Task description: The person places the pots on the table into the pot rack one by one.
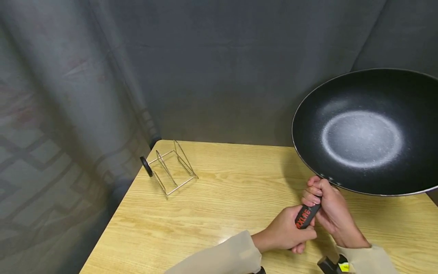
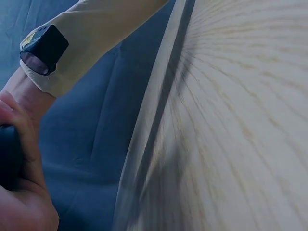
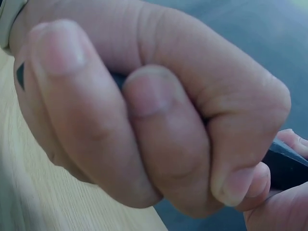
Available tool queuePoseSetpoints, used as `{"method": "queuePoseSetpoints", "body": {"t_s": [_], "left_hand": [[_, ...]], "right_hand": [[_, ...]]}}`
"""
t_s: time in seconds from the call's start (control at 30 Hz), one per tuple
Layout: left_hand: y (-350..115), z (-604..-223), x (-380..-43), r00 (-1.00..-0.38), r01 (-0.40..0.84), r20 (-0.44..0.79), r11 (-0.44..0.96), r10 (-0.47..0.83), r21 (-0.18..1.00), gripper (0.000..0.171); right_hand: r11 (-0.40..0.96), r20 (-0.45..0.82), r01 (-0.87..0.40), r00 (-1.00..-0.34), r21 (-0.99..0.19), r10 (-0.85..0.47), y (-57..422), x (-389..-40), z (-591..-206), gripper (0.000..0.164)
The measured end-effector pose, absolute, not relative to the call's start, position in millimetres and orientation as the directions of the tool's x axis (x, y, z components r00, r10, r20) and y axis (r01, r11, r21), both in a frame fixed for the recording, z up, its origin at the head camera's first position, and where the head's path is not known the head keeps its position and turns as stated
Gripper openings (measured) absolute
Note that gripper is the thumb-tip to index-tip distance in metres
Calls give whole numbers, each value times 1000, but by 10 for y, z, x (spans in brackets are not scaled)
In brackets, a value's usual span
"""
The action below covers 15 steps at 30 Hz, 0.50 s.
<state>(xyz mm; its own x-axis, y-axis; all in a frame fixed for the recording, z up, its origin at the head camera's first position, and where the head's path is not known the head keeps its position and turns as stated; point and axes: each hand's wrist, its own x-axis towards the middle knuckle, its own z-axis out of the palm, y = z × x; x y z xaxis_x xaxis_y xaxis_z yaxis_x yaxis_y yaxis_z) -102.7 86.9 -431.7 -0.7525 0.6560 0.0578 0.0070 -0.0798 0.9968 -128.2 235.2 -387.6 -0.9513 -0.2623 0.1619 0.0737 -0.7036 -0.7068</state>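
A large black wok (image 1: 362, 137) is held up at the right of the head view, its speckled inside facing me and its right edge cut off by the frame. Both hands grip its black handle (image 1: 308, 215), which bears red lettering. My right hand (image 1: 330, 205) wraps the part close to the rim, while my left hand (image 1: 285, 230) is curled round the lower end. Curled fingers of the right hand (image 3: 159, 120) fill the right wrist view, hiding most of the handle there. Part of the dark handle (image 2: 9, 156) shows at the left wrist view's edge.
A wire rack (image 1: 181, 186) with a black round piece (image 1: 146, 166) at one end stands at the far left of the wooden table (image 1: 219, 198). Grey curtains (image 1: 222, 76) hang behind the table and along its left. Black devices sit on both sleeves.
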Motion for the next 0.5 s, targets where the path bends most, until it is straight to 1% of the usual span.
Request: {"method": "queuePoseSetpoints", "body": {"t_s": [0.23, 0.5], "left_hand": [[782, -4331, -1029, -743, 0, 77, -115, 665, 993, 18], [666, -4329, -1051, -723, -62, 92, -197, 685, 978, 19]], "right_hand": [[-641, 114, 84, -959, -763, -261, 2270, -1291, -3832, 34], [-554, 83, 68, -967, -829, -242, 2139, -1313, -3800, 27]]}}
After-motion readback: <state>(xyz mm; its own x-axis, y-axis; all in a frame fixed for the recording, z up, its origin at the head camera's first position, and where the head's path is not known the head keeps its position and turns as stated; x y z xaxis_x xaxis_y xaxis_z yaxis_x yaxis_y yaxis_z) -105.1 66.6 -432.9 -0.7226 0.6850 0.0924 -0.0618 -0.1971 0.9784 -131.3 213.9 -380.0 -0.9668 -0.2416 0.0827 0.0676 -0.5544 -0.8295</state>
